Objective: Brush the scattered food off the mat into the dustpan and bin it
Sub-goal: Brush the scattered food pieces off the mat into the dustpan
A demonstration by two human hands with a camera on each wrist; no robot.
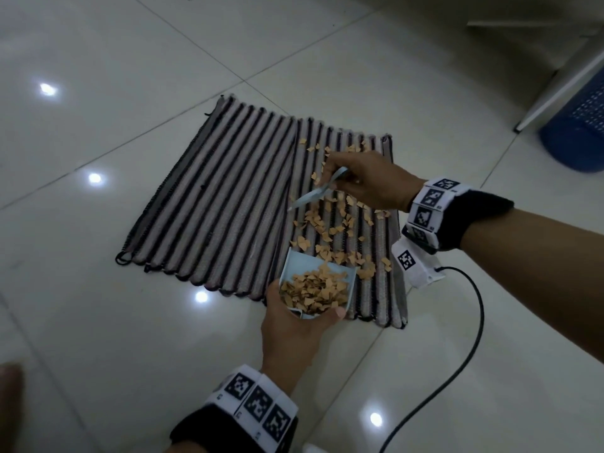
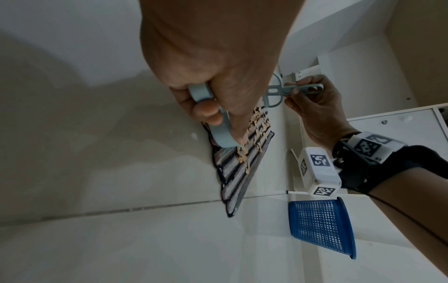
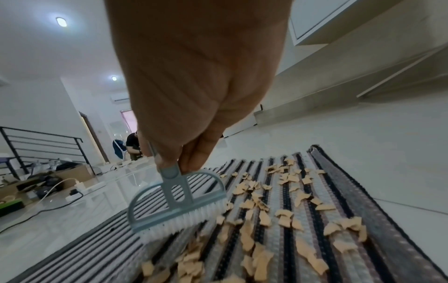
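A striped mat lies on the tiled floor, with tan food bits scattered over its right part. My left hand grips a pale blue dustpan at the mat's near edge; the pan holds a heap of bits. My right hand pinches the handle of a small blue brush. Its white bristles touch the mat just left of the crumbs. The left wrist view shows the dustpan's handle in my fingers and the mat beyond.
A blue mesh bin stands at the far right beside a white furniture leg; the bin also shows in the left wrist view. A black cable trails across the floor from my right wrist. Boxes and clutter lie far off.
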